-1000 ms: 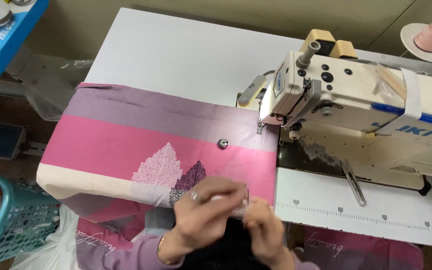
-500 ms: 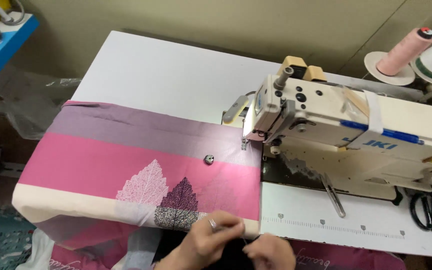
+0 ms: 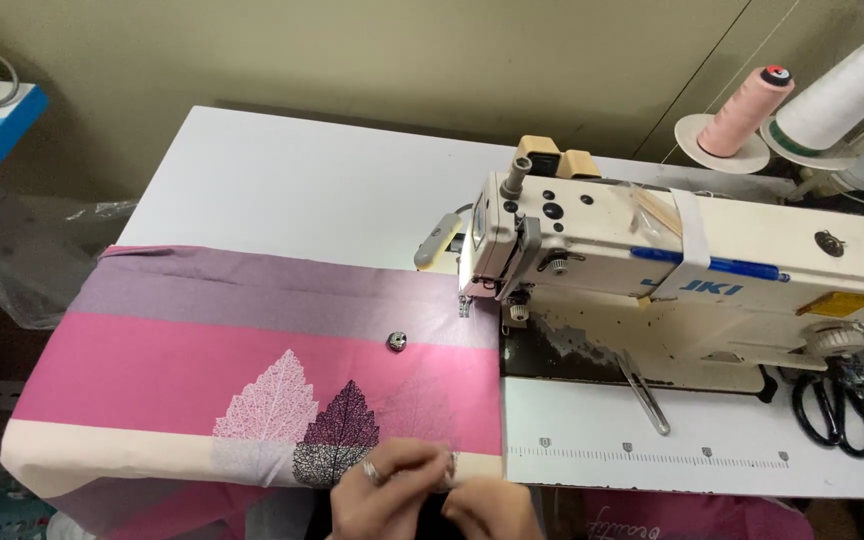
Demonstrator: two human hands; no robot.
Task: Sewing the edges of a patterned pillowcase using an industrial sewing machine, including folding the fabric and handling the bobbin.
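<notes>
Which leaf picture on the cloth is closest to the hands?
The dark purple leaf. It sits right above the left hand, while the white leaf is farther left and the faint pink leaf sits higher up.

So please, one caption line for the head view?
Two hands pinch the pink leaf-print fabric edge beside a sewing machine.

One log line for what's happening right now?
left hand: pinching fabric edge | right hand: same edge | sewing machine: beside fabric | bobbin: on fabric

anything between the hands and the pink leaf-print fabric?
No. The left hand and right hand are already on the near edge of the pink and lilac leaf-print fabric; nothing lies between them.
</notes>
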